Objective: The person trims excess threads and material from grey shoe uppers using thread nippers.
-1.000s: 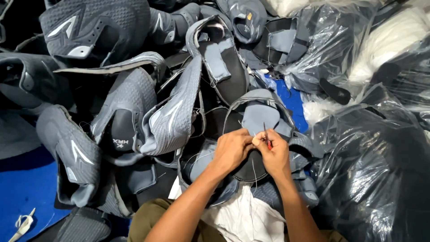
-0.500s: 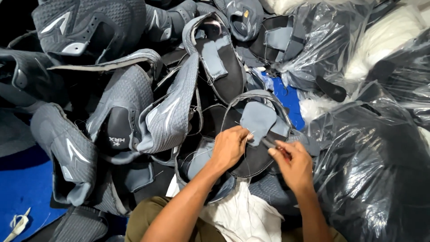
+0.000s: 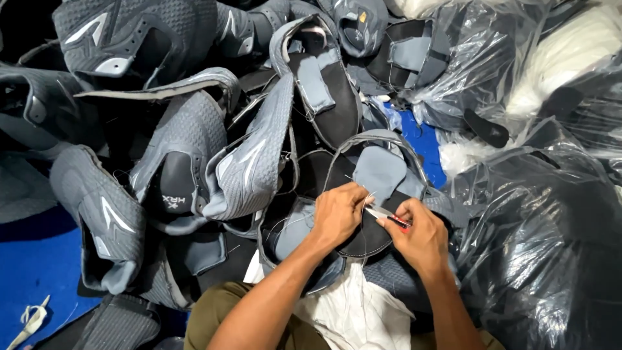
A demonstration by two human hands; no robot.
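Pile (image 3: 162, 162): grey shoe uppers, heaped across left and centre.
Bags (image 3: 538, 214): clear plastic at right, contents blurred, cut off by edge.
Upper (image 3: 372, 194): grey tongue, black lining, grey stitched rim; on lap before pile, partly hidden under both hands.
Left hand (image 3: 337, 214): forearm up from below, fingers pinched on upper's edge and loose thread.
Right hand (image 3: 421, 236): fingers closed around snips.
Snips (image 3: 382, 214): small, red-handled, tip at thread; blades hard to make out.

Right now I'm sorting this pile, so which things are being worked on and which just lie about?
In hand:
left hand pinching a thread
right hand holding thread snips
grey shoe upper

Lying about:
heaped grey uppers
plastic bags
blue floor
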